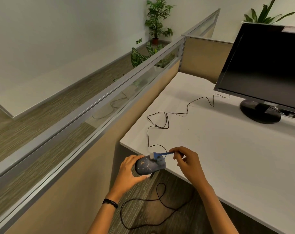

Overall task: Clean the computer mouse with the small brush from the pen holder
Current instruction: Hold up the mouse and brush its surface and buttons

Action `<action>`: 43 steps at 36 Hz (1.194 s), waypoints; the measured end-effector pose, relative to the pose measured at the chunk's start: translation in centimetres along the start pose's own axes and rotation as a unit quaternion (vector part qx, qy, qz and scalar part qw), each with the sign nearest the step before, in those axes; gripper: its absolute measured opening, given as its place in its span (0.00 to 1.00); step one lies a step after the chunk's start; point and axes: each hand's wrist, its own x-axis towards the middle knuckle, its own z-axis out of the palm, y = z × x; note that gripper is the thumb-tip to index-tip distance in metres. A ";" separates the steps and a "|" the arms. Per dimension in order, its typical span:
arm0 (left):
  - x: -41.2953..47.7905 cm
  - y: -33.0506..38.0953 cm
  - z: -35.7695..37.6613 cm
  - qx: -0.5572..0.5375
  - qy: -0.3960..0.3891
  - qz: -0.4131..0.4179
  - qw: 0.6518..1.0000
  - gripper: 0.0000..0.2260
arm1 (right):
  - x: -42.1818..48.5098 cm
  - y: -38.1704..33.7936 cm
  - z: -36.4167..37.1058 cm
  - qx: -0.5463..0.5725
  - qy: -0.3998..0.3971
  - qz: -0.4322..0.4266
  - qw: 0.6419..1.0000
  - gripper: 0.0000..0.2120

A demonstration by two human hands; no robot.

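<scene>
Your left hand (pixel 128 173) holds the dark mouse (pixel 149 165), dotted with yellow crumbs. Your right hand (pixel 188 163) pinches the blue brush (pixel 158 154). Its white bristles touch the mouse's top.

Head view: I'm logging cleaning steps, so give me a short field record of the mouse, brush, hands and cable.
mouse: dark, top flecked with pale specks, held at the near corner of the desk
brush: blue handle, white bristles on the mouse's top
left hand: grips the mouse
right hand: pinches the brush handle
cable: black, winds across the desk toward the monitor
</scene>
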 end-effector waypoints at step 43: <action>0.9 -1.1 -0.2 0.001 -0.007 0.003 1.000 0.28 | 1.7 0.1 -0.3 -0.023 -0.009 -0.014 1.000 0.16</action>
